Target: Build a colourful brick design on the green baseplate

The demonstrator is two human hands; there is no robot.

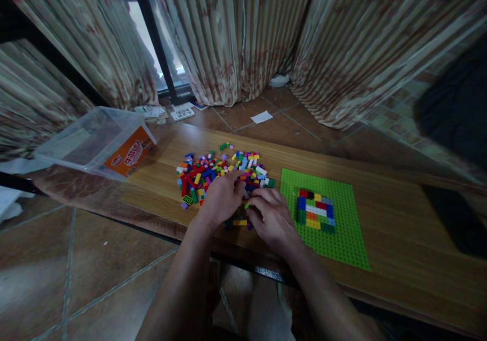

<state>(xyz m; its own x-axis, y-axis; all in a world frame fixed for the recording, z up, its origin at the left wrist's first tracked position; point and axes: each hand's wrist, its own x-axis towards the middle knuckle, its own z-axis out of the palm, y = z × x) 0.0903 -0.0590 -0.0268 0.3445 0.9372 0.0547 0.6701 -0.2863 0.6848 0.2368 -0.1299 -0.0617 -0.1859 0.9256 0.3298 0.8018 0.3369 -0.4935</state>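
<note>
Both hands are at the near right side of a loose pile of colourful toy building bricks (207, 171) on the wooden bench. My left hand (224, 194) reaches into the pile with curled fingers; what is between its fingertips is hidden. Close beside it, my right hand (272, 214) pinches a small lime-green brick (247, 205) between thumb and fingers. To the right lies a green baseplate (346, 219). On it sits a blocky structure of bricks (315, 210) in red, black, yellow, blue, white, orange and green.
At the bench's left end stands a clear plastic box (91, 148) with an orange label. A dark flat object (456, 219) lies on the right. Beyond the wooden bench (395, 214), papers (262, 117) lie on the tiled floor in front of striped curtains (228, 41).
</note>
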